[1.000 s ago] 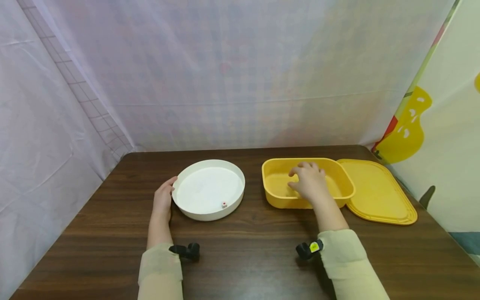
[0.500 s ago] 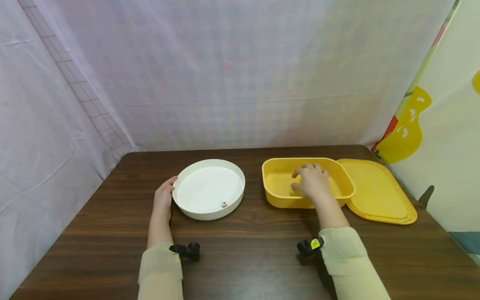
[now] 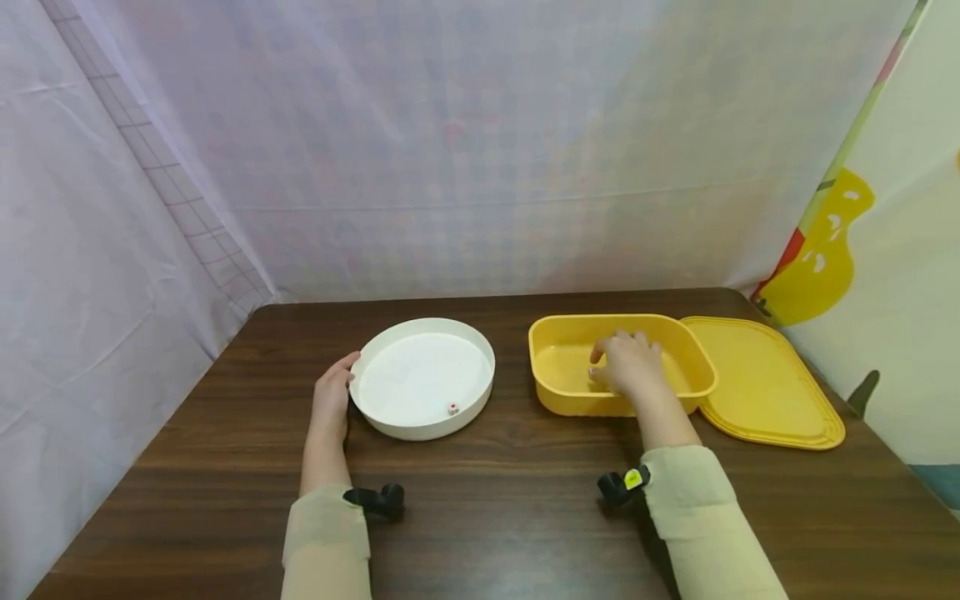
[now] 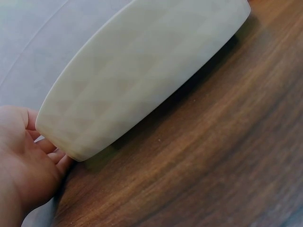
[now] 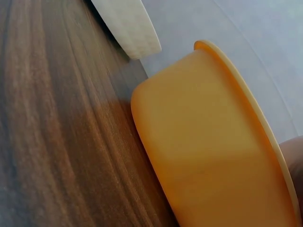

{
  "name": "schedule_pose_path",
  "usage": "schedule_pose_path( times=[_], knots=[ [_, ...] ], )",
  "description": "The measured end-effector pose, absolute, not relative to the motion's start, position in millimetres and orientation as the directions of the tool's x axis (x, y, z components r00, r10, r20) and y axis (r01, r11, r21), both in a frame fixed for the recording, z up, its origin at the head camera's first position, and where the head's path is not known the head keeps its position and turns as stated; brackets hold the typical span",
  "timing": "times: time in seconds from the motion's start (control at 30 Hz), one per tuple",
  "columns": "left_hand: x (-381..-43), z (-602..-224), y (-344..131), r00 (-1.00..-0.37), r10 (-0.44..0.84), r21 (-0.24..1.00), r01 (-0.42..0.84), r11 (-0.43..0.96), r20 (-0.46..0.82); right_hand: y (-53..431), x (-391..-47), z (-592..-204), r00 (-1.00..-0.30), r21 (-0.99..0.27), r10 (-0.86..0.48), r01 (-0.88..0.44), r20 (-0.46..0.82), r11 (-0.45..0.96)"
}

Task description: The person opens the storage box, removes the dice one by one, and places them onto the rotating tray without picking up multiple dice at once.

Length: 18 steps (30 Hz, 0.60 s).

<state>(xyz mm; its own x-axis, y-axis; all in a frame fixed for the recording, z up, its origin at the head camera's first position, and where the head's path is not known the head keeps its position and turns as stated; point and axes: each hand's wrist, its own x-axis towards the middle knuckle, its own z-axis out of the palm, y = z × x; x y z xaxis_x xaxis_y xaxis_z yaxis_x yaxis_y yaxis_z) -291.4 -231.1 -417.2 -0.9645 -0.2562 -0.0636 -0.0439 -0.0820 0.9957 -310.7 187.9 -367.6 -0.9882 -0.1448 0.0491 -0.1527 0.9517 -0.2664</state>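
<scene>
A white round tray (image 3: pixel 420 379) lies on the dark wooden table, and a small white die (image 3: pixel 453 409) with a red dot sits near its front edge. My left hand (image 3: pixel 330 396) rests against the tray's left outer wall, its fingers relaxed along it. In the left wrist view, the same hand (image 4: pixel 28 163) touches the patterned tray wall (image 4: pixel 128 75). My right hand (image 3: pixel 632 367) reaches inside the yellow box (image 3: pixel 551 354). Between its thumb and index finger it pinches another small pale die (image 3: pixel 591 371). The box wall hides most of this hand in the right wrist view.
A flat yellow lid (image 3: pixel 768 383) lies right of the box, partly overlapped by it in the head view. A white curtain (image 3: pixel 487 150) hangs behind the table's back edge. A small black camera (image 3: pixel 382 500) is strapped at the left wrist, another black camera (image 3: pixel 617 487) at the right.
Inside the yellow box, my right hand has moved slightly right, and its thumb and index finger have drawn together with a die showing between them. The left hand stays at the tray.
</scene>
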Motion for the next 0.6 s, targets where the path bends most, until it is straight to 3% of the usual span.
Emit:
schedule_pose_path(
  times=[0.6],
  knots=[
    [-291.9,-417.3,-231.5,-0.961,-0.265,0.995,-0.057,-0.085,-0.078,187.0,-313.1,-369.6,-0.988,-0.28,-0.148,-0.131,-0.039,0.951]
  ],
)
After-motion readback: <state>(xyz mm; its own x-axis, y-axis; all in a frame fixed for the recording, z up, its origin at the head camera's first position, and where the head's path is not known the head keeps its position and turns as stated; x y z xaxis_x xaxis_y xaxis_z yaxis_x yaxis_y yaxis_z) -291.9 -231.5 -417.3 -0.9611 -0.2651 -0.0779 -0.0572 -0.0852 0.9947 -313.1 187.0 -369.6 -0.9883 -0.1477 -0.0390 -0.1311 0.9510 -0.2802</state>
